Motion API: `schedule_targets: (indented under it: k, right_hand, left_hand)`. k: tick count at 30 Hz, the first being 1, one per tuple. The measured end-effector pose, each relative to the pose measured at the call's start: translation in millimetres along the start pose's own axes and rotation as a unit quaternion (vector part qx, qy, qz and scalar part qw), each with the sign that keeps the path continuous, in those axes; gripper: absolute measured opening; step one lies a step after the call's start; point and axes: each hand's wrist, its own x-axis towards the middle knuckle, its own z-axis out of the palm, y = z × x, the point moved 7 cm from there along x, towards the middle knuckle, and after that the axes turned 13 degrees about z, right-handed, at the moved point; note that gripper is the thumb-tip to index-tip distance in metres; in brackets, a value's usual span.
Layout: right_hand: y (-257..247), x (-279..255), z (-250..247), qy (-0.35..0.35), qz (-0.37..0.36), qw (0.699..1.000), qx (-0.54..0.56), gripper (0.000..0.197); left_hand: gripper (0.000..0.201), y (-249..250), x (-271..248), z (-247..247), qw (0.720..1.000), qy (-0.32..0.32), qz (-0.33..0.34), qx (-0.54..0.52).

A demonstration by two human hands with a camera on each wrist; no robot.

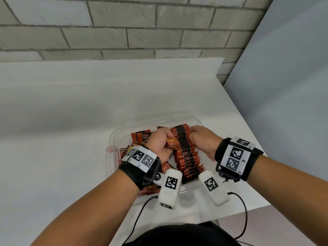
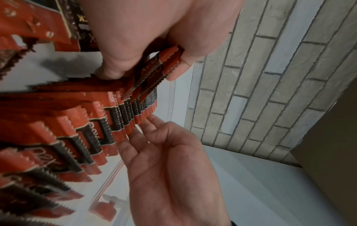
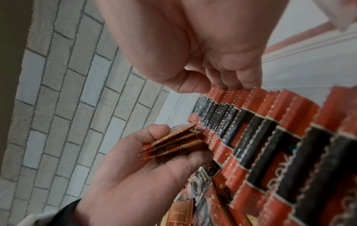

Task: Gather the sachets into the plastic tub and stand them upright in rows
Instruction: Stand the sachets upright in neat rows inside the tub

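A clear plastic tub (image 1: pixel 177 119) stands on the white table. In it a long row of orange-and-black sachets (image 1: pixel 186 153) stands upright, running from near to far. More sachets (image 1: pixel 140 137) lie loose and flat in the tub's left part. My left hand (image 1: pixel 165 139) grips a small bundle of sachets (image 2: pixel 166 64) between thumb and fingers, held at the far left side of the row. My right hand (image 1: pixel 200 137) rests its straight fingers (image 2: pixel 152 122) against the row's right edge near the far end and holds nothing.
The tub has a red latch (image 1: pixel 111 150) on its left rim. The table's right edge (image 1: pixel 248 132) runs close beside the tub. A brick wall (image 1: pixel 124 29) stands behind the table. Black cables (image 1: pixel 243 210) hang off the near edge.
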Motion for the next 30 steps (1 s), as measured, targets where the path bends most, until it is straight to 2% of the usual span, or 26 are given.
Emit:
schedule_targets:
  k: [6, 10, 14, 30]
  right_hand:
    - [-2.6, 1.3, 2.4, -0.007, 0.006, 1.0, 0.004, 0.024]
    - [-3.1, 1.6, 1.7, 0.0, 0.006, 1.0, -0.007, 0.034]
    - [-2.8, 4.3, 2.5, -0.009, 0.003, 1.0, 0.001, 0.025]
    - [-3.0, 7.0, 3.5, -0.024, -0.001, 0.999, 0.022, 0.03]
  left_hand:
    - [0.027, 0.5, -0.4, 0.2, 1.0, -0.005, 0.001, 0.008]
    - [0.028, 0.3, -0.3, -0.3, 1.0, -0.002, -0.003, 0.002]
    - [0.025, -1.0, 1.4, -0.2, 1.0, -0.004, -0.008, -0.015]
    - [0.025, -0.5, 4.2, -3.1, 1.0, 0.004, 0.004, -0.015]
